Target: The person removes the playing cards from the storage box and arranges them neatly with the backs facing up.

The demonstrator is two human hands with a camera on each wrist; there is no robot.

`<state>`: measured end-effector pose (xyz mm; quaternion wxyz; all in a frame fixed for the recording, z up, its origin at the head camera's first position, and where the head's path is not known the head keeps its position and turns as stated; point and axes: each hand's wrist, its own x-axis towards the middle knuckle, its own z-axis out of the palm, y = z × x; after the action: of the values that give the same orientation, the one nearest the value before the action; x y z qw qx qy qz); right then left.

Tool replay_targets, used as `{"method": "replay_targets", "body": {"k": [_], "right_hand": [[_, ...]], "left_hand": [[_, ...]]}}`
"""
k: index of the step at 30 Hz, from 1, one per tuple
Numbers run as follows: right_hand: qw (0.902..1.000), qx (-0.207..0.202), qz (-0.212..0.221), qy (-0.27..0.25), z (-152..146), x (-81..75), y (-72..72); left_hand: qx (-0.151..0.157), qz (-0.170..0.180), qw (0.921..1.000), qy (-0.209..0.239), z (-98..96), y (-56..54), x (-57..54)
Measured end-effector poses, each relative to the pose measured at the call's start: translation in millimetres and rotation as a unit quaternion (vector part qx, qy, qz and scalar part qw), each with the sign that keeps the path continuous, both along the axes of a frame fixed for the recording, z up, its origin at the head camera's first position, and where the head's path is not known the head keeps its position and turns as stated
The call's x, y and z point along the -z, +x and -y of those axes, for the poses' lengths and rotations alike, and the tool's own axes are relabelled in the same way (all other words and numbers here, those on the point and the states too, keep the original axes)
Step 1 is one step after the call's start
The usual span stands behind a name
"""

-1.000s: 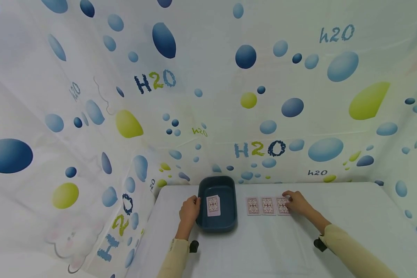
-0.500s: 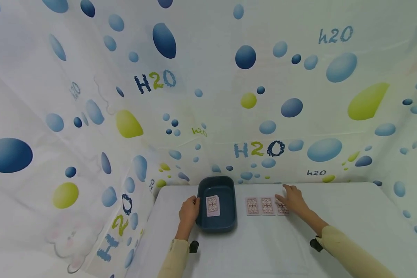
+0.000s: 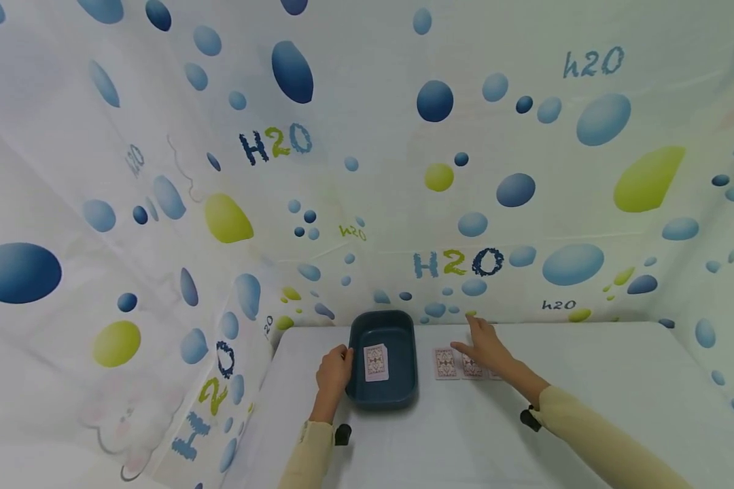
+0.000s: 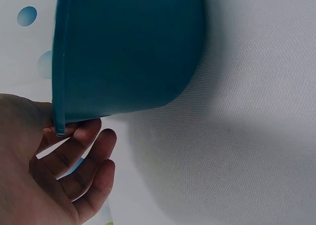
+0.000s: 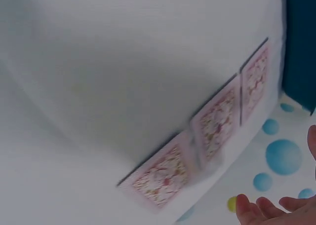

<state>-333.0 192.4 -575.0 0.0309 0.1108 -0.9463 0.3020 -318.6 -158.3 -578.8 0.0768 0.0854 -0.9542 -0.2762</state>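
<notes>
Plainly, the left hand (image 3: 333, 368) grips the tray (image 3: 382, 395) by its rim; the right hand (image 3: 491, 348), fingers spread, seems to hold nothing near three cards (image 5: 217, 119) lying beside the tray, probably light, slick, best lifted by an edge.

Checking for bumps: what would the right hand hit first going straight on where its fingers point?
The right hand would probably meet the patterned sheet behind the table first, though depth is unclear.

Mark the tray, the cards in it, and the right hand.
Tray (image 3: 402, 370): head view, bare inner floor, toward the right wall.
Cards in tray (image 3: 376, 363): head view, patterned back of the top card.
Right hand (image 3: 490, 349): head view, back of the hand.
</notes>
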Motion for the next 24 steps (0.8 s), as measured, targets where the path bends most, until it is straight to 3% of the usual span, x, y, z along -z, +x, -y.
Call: {"method": "replay_targets", "body": {"k": [12, 19, 24], "right_hand": [[0.9992, -0.021, 0.028, 0.016, 53.6, -19.1, -7.4], [0.9985, -0.049, -0.004, 0.023, 84.0, -28.9, -10.2], [0.9972, -0.067, -0.003, 0.033, 103.3, -32.2, -15.4]], "left_hand": [[0.000, 0.010, 0.9998, -0.014, 2.0, 0.4, -2.0], [0.004, 0.006, 0.9998, -0.019, 3.7, -0.2, -1.6], [0.005, 0.002, 0.9999, -0.015, 2.8, -1.3, -2.2]]}}
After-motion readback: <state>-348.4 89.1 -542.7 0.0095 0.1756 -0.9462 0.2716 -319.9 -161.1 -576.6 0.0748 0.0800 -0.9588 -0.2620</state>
